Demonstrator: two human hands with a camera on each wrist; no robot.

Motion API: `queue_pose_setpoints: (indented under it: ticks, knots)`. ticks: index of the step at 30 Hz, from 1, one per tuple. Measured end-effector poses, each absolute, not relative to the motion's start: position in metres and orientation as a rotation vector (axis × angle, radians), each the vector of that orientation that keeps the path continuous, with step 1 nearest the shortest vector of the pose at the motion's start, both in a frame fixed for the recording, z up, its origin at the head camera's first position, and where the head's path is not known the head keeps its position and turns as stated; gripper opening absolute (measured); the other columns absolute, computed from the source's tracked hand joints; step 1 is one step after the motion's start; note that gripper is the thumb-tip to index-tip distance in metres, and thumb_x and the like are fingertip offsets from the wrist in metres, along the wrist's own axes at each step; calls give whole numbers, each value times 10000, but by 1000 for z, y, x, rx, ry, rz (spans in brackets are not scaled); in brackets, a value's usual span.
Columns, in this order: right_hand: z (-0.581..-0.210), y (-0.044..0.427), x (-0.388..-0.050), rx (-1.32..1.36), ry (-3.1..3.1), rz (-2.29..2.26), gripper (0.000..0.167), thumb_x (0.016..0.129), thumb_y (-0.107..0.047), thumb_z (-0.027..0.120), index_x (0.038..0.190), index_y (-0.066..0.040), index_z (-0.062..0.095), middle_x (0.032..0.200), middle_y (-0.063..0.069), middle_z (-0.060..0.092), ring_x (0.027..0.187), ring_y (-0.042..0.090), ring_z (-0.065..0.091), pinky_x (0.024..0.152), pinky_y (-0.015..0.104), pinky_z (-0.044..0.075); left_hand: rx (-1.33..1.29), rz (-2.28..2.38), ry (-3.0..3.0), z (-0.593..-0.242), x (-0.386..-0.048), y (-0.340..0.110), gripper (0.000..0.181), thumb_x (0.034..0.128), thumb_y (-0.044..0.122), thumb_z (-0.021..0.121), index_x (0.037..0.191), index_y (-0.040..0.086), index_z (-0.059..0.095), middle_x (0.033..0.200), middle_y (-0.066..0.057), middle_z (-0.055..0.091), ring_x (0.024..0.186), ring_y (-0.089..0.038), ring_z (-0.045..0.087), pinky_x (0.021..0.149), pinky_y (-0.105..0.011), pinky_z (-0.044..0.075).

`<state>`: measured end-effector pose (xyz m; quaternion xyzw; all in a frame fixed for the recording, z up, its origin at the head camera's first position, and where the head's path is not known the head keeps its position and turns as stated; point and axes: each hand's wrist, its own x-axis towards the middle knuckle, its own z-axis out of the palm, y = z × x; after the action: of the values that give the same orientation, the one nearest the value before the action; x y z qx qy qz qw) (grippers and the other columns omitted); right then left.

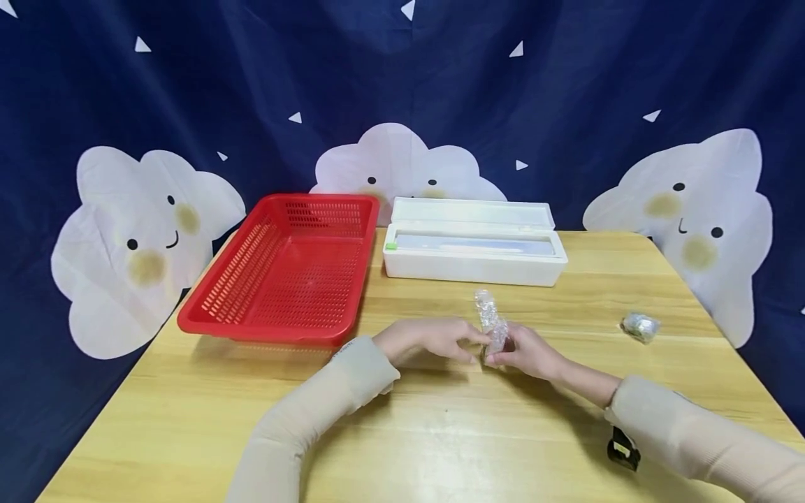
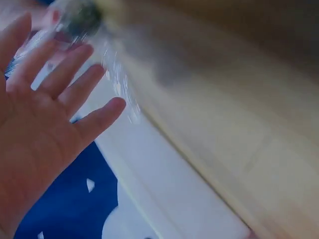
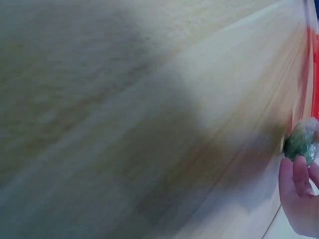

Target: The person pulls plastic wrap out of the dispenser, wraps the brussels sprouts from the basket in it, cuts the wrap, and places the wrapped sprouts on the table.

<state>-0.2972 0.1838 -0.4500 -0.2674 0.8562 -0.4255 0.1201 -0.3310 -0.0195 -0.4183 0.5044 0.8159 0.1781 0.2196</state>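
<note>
My right hand (image 1: 527, 351) holds a small dark-green lump (image 3: 300, 143) wrapped in clear plastic film. A loose strip of the film (image 1: 486, 307) trails away from it across the table. Close by on the left, my left hand (image 1: 440, 338) has its fingertips at the film. In the left wrist view the fingers of the left hand (image 2: 45, 114) are spread and mostly straight, with film (image 2: 117, 79) hanging by the fingertips. What the lump is cannot be made out through the wrap.
A red plastic basket (image 1: 352, 307) stands at the back left of the wooden table (image 1: 428, 447). Beside it is a long white box (image 1: 472, 269) with its lid raised. Another small film-wrapped lump (image 1: 640, 326) lies at the right.
</note>
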Motion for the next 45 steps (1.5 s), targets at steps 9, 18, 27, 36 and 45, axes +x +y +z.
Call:
queue_pose_setpoints:
  ticks: [9,18,27,36,45]
  knots:
    - [-445,184,-302,-574,2256,-1331,229,795,-41,648,965,91,568,823,75,561,716,136,501,623,228,456,1625,263,2537,-407,-314,-20,205,891,189,561,1054,142,676,1135,-11,567,1055,-115,525,917,-193,392]
    - [-446,181,-301,-500,2281,-1372,609,768,-45,673,1249,150,355,894,111,530,752,175,480,627,233,449,1435,9,2446,-422,-305,-18,675,902,357,539,1447,146,201,1529,-72,-18,1386,-176,100,1041,-467,280]
    - [-450,188,-293,-677,2549,-1259,826,743,-108,732,1342,123,212,919,136,541,710,161,517,596,245,470,1411,154,2359,-424,-317,-7,558,911,303,538,1401,137,328,1509,-70,144,1174,-236,496,1051,-300,289]
    - [-450,187,-280,-1051,2941,-851,696,671,-217,792,1219,52,455,1106,188,547,966,296,548,818,445,482,1344,471,2220,-428,-331,-1,428,882,100,537,1300,42,464,1363,-113,441,1069,-138,528,975,-216,354]
    - [-455,186,-280,-1246,2940,-762,520,651,-93,794,1075,21,515,1035,132,595,918,245,583,770,347,514,1209,724,2050,-430,-345,-2,348,865,27,537,1212,1,555,1234,-139,565,1030,-101,540,911,-184,383]
